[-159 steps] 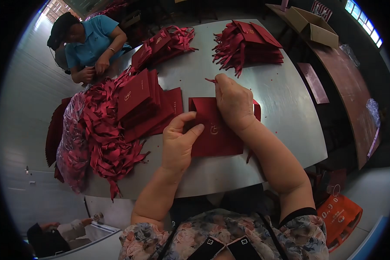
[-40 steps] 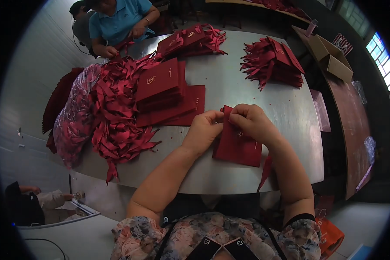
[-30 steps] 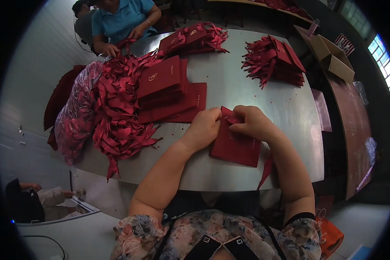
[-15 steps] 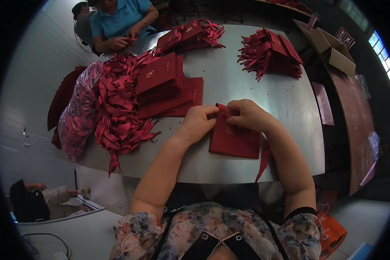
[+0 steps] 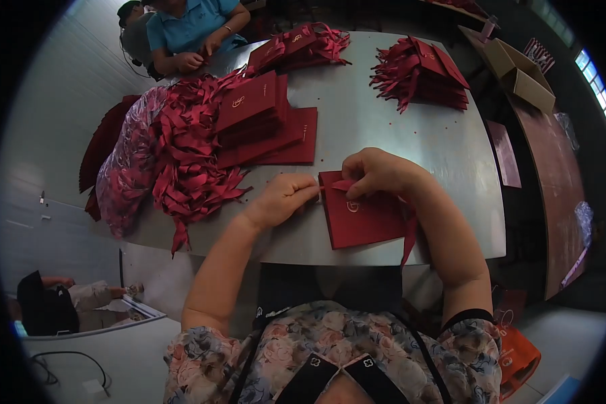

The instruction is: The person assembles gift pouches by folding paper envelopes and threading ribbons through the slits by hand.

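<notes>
A dark red flat paper bag (image 5: 365,222) with gold print lies on the metal table in front of me. Over its upper part my right hand (image 5: 377,174) is closed, pinching a red ribbon (image 5: 344,184). At the bag's upper left edge my left hand (image 5: 284,198) has thumb and finger pressed together on what looks like the ribbon's end; the tip is very small. A longer piece of ribbon hangs from the bag's right side, beside my right forearm, past the table edge.
Left of the bag are a stack of red bags (image 5: 250,104) and a heap of loose ribbons (image 5: 192,161) beside clear plastic (image 5: 124,172). Ribboned bags (image 5: 427,71) stand at the far right. Across the table, a person in blue (image 5: 190,30) works with both hands. A cardboard box (image 5: 518,71) sits to the right.
My left hand has moved left, off the bag's surface to just outside its edge. My right hand has shifted slightly left, and a ribbon now shows under its fingers.
</notes>
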`<state>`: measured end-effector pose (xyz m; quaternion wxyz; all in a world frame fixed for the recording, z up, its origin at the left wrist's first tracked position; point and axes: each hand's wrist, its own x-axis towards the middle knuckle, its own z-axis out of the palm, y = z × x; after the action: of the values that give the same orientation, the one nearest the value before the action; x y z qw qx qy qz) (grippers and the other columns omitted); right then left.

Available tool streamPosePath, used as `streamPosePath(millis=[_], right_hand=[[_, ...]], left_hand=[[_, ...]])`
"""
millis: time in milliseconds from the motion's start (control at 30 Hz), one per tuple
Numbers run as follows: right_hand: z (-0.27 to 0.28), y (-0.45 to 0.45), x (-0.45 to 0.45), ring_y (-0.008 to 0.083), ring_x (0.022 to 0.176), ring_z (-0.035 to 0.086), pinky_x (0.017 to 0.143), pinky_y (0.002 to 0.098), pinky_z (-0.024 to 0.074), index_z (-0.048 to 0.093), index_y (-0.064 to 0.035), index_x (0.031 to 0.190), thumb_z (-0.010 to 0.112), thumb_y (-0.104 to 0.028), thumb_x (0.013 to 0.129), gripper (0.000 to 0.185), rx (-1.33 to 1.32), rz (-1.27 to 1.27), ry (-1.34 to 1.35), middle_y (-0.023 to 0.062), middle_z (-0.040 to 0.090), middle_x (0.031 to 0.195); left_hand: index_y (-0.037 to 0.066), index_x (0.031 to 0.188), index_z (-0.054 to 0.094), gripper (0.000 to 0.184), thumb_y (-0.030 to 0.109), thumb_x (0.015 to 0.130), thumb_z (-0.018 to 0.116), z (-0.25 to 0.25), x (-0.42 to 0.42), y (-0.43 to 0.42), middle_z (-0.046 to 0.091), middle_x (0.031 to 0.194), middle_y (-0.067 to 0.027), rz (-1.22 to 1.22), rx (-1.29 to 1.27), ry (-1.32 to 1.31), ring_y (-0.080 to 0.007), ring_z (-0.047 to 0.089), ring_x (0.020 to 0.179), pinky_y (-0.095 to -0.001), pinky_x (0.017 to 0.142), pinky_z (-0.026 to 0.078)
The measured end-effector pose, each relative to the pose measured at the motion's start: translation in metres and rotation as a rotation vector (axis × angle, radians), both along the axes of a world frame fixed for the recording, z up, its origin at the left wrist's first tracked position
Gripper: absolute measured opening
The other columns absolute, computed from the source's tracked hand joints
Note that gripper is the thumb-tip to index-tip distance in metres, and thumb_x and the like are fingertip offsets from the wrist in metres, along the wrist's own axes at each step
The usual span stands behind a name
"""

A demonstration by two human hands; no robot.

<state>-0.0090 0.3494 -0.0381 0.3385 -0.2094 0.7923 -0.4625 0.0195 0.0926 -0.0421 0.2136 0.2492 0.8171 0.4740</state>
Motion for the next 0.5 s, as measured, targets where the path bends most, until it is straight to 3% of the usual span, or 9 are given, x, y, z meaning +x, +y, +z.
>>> streamPosePath(millis=[67,133,267,400,500], right_hand=[[0.0,-0.002,0.0,0.0109,0.066,0.058,0.058,0.0263,0.0493,0.061,-0.0004,0.084,0.077,-0.009,0.076,0.02,0.013,0.007,-0.016,0.0021,0.058,0.073],[-0.002,-0.003,-0.001,0.0108,0.066,0.057,0.058,0.0264,0.0489,0.061,-0.0002,0.084,0.077,-0.01,0.076,0.02,0.026,0.008,-0.032,0.0019,0.058,0.073],[0.008,-0.008,0.006,0.011,0.066,0.057,0.059,0.0261,0.0484,0.06,-0.0023,0.099,0.077,-0.011,0.076,0.03,-0.056,0.017,-0.065,0.0028,0.06,0.076],[0.027,0.009,0.017,0.0104,0.067,0.057,0.059,0.0238,0.0474,0.056,-0.0036,0.113,0.072,-0.009,0.081,0.035,-0.021,-0.025,-0.136,0.0046,0.063,0.079],[0.039,0.041,0.038,0.0098,0.065,0.058,0.058,0.0229,0.0476,0.059,-0.0023,0.108,0.066,-0.008,0.086,0.024,-0.151,-0.166,-0.124,0.0051,0.064,0.079]], left_hand=[[-0.002,0.089,0.061,0.014,0.011,0.091,0.06,-0.004,0.006,-0.019,0.055,0.073,-0.0103,0.014,-0.015,0.016,-0.0194,0.054,0.064,-0.0321,0.062,0.044],[-0.001,0.091,0.064,0.012,0.011,0.089,0.062,-0.009,0.015,-0.035,0.056,0.077,-0.0111,0.085,-0.042,0.299,-0.0245,0.056,0.068,-0.0333,0.064,0.045],[-0.003,0.09,0.065,0.009,0.006,0.088,0.063,-0.02,0.024,-0.045,0.057,0.08,-0.0091,0.175,-0.037,0.431,-0.02,0.056,0.07,-0.0305,0.065,0.044],[-0.001,0.088,0.067,0.01,0.008,0.084,0.066,-0.028,0.027,-0.039,0.059,0.081,-0.0133,0.297,-0.082,0.508,-0.0289,0.059,0.074,-0.036,0.067,0.046],[0.001,0.087,0.069,0.011,0.011,0.084,0.067,-0.031,0.027,-0.037,0.059,0.081,-0.0143,0.357,-0.078,0.54,-0.0328,0.06,0.075,-0.0397,0.067,0.047]])
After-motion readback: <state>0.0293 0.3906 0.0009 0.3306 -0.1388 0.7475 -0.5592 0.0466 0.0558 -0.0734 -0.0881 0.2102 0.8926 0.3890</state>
